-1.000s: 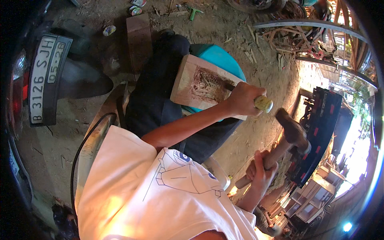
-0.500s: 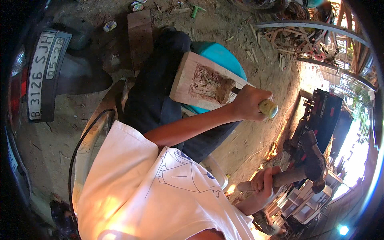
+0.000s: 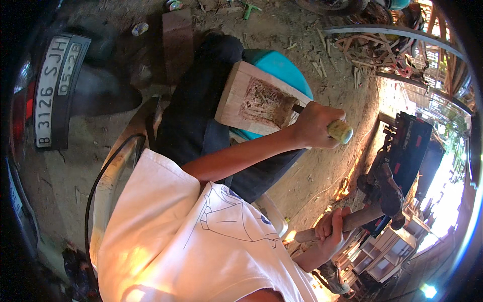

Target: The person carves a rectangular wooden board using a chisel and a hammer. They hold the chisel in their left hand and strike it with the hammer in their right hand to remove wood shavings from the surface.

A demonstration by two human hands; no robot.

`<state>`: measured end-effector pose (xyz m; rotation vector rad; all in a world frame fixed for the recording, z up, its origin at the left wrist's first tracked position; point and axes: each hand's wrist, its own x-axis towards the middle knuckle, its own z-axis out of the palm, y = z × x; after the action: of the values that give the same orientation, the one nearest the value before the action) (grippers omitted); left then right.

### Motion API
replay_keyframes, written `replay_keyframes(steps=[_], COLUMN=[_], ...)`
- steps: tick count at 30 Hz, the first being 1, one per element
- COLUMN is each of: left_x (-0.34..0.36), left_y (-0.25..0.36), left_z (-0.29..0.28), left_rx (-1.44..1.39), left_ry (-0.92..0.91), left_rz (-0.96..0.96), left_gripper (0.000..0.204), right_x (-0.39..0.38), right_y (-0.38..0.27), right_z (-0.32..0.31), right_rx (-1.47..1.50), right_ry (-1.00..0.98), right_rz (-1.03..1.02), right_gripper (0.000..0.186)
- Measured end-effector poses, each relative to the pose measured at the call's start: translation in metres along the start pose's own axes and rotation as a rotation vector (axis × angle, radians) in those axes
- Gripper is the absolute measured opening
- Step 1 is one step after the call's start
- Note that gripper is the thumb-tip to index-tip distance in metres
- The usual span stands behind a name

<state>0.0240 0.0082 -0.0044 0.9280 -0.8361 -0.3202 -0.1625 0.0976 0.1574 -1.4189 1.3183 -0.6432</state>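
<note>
A pale wooden block with a rough rectangular hollow cut into it lies across my lap, over a turquoise rounded surface. My left hand is closed round a chisel; the yellowish handle end sticks out of the fist and the dark blade reaches into the near right end of the hollow. Lower right, my right hand grips the wooden handle of a hammer, its dark metal head raised well apart from the chisel. Wood chips and fibres line the hollow's floor.
A vehicle's licence plate stands at the left. A flat board and a green T-shaped piece lie on the dirt floor ahead. Scrap wood is heaped at the far right, above a wooden shelf unit.
The hammer head has shifted slightly left and down in the view. The chisel, left hand and block have barely moved, with the hand a little higher.
</note>
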Motion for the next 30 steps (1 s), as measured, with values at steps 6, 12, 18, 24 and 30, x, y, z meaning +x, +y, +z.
replay_keyframes(steps=[6,12,18,24,30], left_x=[0.000,0.000,0.000,0.002,0.000], left_y=[-0.004,-0.004,-0.004,-0.001,0.000], left_z=[-0.001,0.004,0.003,0.001,-0.004], left_rx=[0.024,-0.015,-0.024,-0.068,-0.054], left_ry=[-0.026,0.073,0.096,0.131,0.121], left_rz=[-0.036,-0.027,-0.038,-0.026,-0.023], left_gripper=[0.027,0.025,0.024,0.023,0.024], right_x=[0.004,0.007,0.008,0.011,0.011], right_y=[-0.003,-0.001,0.000,-0.001,-0.002], right_z=[0.010,0.008,0.007,0.009,0.015], right_rx=[0.093,0.101,0.117,0.103,0.066], right_ry=[0.105,0.060,0.040,-0.004,0.054], right_rz=[0.036,0.053,0.070,0.061,0.071], right_gripper=[0.017,0.022,0.021,0.020,0.018])
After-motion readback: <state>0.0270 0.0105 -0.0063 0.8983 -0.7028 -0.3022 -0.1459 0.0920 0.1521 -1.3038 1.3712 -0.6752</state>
